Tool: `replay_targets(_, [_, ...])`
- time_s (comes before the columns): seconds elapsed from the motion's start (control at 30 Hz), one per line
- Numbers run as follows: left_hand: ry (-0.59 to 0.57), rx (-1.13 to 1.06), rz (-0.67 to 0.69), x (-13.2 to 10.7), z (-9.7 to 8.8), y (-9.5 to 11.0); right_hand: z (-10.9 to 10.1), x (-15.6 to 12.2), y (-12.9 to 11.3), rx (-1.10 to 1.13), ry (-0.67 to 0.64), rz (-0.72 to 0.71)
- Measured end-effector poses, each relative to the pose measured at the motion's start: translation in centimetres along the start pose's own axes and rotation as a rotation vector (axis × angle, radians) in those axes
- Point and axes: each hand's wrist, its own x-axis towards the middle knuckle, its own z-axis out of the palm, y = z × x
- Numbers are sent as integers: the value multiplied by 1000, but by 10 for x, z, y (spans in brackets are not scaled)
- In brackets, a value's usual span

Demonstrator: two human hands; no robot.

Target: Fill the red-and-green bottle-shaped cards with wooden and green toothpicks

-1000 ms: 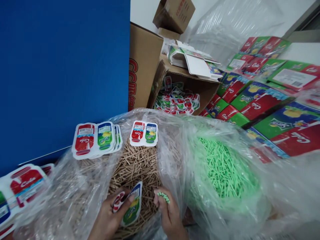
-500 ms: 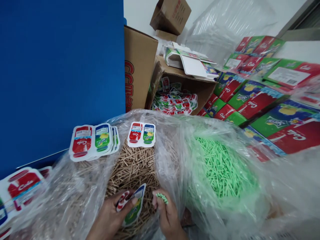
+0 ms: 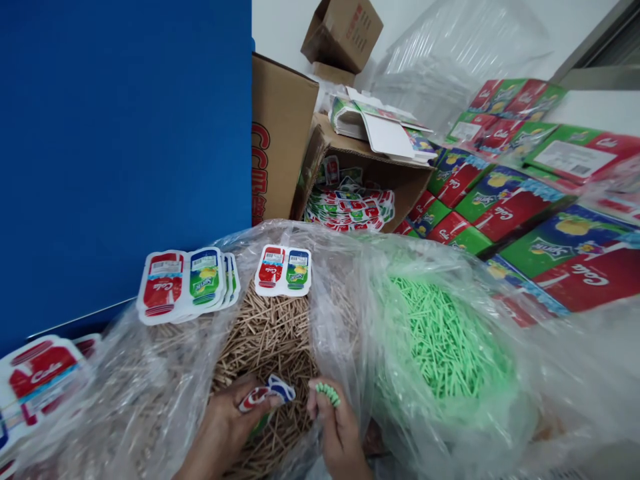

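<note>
My left hand (image 3: 225, 430) grips a small printed packet (image 3: 265, 395), red and blue-green, tilted nearly flat over a clear bag of brown sticks (image 3: 267, 327). My right hand (image 3: 335, 427) pinches a small bundle of green sticks (image 3: 327, 393) just right of the packet. A clear bag of green sticks (image 3: 445, 340) lies open to the right of that hand. One more packet (image 3: 283, 270) rests on the brown sticks, and a fanned stack of packets (image 3: 187, 283) lies at the bag's left rim.
A blue panel (image 3: 125, 153) fills the left. Behind stand a cardboard box (image 3: 280, 140) and an open carton of packets (image 3: 350, 200). Red and green printed boxes (image 3: 540, 200) cover the right. More packets (image 3: 35, 380) lie at the lower left.
My left hand has tipped the packet from nearly upright to almost flat. My right hand stays put with the green sticks. The view shifted slightly.
</note>
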Motion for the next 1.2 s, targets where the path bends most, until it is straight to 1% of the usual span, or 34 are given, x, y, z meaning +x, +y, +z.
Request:
replay_targets(0.07, [-25,74,120,1,0,1,1,5,-10,104,92,112])
replay_targets(0.13, [-22,166,265,2,2,2,2,13,-23,250,160,245])
replay_targets(0.2, [-23,264,392,4,4,1,4,23,-35,376,184,364])
replay_targets(0.27, [-18,335,463,5,7,1,7,31,-42,426,197,433])
replay_targets(0.33, [-26,357,488,7,9,0,10,36,-44,404,190,446])
replay_targets(0.5, [-27,344,488,6,14,1,19,41,-39,223,143,439])
replay_targets(0.63, [-50,318,513,5,15,4,28,44,-33,212,119,406])
replay_targets(0.7, [-48,289,471,4,12,9,31,43,-31,173,100,361])
replay_targets(0.73, [-60,235,414,4,9,13,31,41,-32,140,75,329])
replay_targets(0.77, [-78,146,332,4,5,17,30,39,-33,105,34,299])
replay_targets(0.87, [-175,-218,40,3,-9,26,23,32,-38,51,-130,225])
replay_targets(0.93, [-214,-370,-58,2,-17,30,16,29,-41,101,-197,169])
replay_targets(1.0, [-211,-412,-75,3,-22,30,10,29,-43,138,-185,72])
replay_targets(1.03, [-193,-415,-70,3,-24,29,8,29,-44,109,-185,14])
replay_targets(1.07, [-175,-415,-56,4,-25,28,5,30,-45,40,-220,-51])
replay_targets(1.17, [-144,-421,-17,5,-26,24,-1,33,-48,-235,-425,-203])
replay_targets(1.2, [-137,-418,-15,4,-26,22,-3,34,-49,-277,-440,-235])
